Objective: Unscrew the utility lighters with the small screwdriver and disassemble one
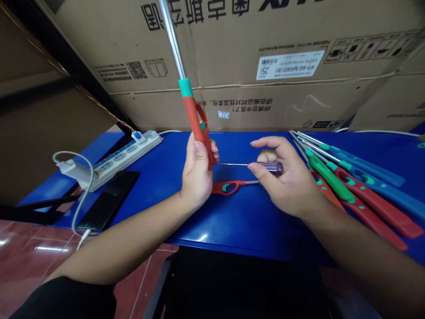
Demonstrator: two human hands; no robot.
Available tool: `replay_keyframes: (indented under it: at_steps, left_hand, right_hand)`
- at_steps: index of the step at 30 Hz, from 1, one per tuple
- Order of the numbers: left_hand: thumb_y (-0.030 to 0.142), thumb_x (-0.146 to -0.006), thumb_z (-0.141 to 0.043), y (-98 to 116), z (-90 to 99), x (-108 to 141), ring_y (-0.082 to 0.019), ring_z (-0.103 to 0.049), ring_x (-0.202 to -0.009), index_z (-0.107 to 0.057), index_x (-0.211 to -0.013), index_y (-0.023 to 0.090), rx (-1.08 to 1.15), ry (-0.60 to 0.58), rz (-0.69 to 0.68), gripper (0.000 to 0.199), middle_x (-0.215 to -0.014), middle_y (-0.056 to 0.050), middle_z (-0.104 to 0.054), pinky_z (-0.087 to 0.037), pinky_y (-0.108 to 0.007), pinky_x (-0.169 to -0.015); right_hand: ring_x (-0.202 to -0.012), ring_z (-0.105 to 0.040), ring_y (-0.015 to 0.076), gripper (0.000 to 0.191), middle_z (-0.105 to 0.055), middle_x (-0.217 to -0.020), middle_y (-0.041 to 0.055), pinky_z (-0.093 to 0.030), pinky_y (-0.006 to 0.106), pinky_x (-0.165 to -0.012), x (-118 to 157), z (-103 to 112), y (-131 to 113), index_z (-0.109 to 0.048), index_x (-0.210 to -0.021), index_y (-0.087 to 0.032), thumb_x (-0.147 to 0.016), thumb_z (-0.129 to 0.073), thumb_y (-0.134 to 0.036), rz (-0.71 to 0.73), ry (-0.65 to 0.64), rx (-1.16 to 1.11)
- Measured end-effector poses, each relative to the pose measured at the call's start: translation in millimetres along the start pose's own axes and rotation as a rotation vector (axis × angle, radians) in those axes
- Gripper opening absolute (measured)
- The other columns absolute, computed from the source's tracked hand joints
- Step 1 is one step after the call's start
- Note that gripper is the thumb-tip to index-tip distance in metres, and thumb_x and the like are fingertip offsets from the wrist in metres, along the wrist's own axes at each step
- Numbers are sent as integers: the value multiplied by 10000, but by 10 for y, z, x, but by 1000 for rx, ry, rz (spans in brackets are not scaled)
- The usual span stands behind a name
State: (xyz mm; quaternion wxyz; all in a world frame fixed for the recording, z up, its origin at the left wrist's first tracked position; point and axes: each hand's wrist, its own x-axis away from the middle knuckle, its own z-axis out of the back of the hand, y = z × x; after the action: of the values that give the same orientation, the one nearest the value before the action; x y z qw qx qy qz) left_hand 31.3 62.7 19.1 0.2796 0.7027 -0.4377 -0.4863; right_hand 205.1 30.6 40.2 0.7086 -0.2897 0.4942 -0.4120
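Observation:
My left hand (198,170) is closed around the handle of an orange-red gas lighter (195,116), which it holds nearly upright with the long metal tube pointing up. My right hand (287,175) grips a small screwdriver (270,166) by its clear purplish handle, the index finger lifted off it. The thin shaft points left and its tip reaches the lower end of the held lighter; whether it sits in a screw cannot be made out. Beneath the hands a second red lighter (229,188) lies on the blue table (212,226), partly hidden by both hands.
Several lighters in blue, red and green, such as a green one (328,177), lie fanned out at the right. A white power strip (126,155) with a plugged-in charger and a black phone (108,201) lie at the left. A large cardboard box (212,66) stands behind.

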Motion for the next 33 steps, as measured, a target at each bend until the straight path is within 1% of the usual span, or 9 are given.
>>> replay_keyframes:
  at_steps: [6, 8, 12, 17, 20, 23, 29, 31, 33]
  left_hand:
    - [575, -959, -471, 6, 2, 8, -135, -497, -708, -605, -1098, 291, -81, 17, -15, 343, -838, -8, -543, -459, -245, -704]
    - [578, -959, -469, 5, 4, 0, -137, -499, -713, -603, -1112, 293, -80, 19, -15, 351, -838, -9, -543, -458, -247, -703]
    - [557, -963, -482, 16, 9, -26, -121, -503, -703, -619, -1066, 290, 5, 17, -13, 318, -843, -1, -546, -452, -234, -684]
    - [573, -937, -527, 18, 16, -28, -111, -511, -694, -631, -1068, 277, 18, 0, -31, 340, -829, 5, -553, -454, -225, -676]
    - [556, -947, -522, -6, 33, -34, -110, -507, -691, -621, -1083, 279, 10, -6, -37, 323, -832, 6, -553, -451, -223, -669]
    - [545, -956, -510, -31, 50, -46, -110, -510, -690, -610, -1075, 279, 12, 0, -13, 308, -839, 5, -552, -452, -224, -664]
    - [574, -942, -516, -27, 44, -47, -114, -522, -696, -608, -1088, 277, -19, 16, 17, 344, -838, -3, -560, -466, -222, -658]
    - [577, -937, -523, -23, 39, -52, -110, -522, -692, -613, -1082, 272, -16, 20, 15, 349, -833, -3, -564, -466, -216, -649]
    - [566, -932, -542, -24, 39, -60, -103, -523, -685, -621, -1057, 265, 22, 23, 15, 335, -825, 2, -568, -466, -211, -641]
  right_hand:
    - [-437, -417, 93, 302, -459, -572, -65, -372, 248, -458, 3, 6, -1, -634, -1171, -237, -1002, -461, -418, -147, -27, -51]
    - [-445, -403, 86, 268, -455, -599, -74, -374, 245, -471, 5, 14, 2, -591, -1209, -245, -973, -529, -353, -105, -20, -26]
    - [-615, -525, 109, 382, -536, -756, -39, -432, 255, -584, 3, 22, 36, -504, -1264, -234, -899, -615, -238, 1, -23, 1]
    - [-504, -458, 117, 313, -484, -615, -34, -385, 277, -505, 0, 51, 46, -646, -1158, -222, -1002, -449, -408, -104, -11, 83]
    - [-498, -424, 112, 273, -460, -628, -46, -370, 277, -498, -7, 76, 29, -607, -1190, -240, -958, -555, -374, -54, -35, 89]
    - [-633, -520, 133, 400, -531, -765, -22, -442, 292, -607, -11, 80, 33, -513, -1269, -246, -894, -645, -291, 47, -38, 70]
    - [-523, -473, 129, 299, -481, -608, -31, -403, 289, -519, 3, 54, 50, -646, -1156, -234, -1000, -460, -409, -53, -38, 123]
    - [-576, -510, 133, 267, -518, -684, -20, -424, 288, -548, 3, 56, 53, -606, -1195, -238, -967, -531, -354, -10, -11, 123]
    - [-666, -559, 145, 407, -573, -819, 4, -449, 288, -589, 0, 64, 61, -506, -1301, -243, -909, -610, -282, 37, -29, 109]
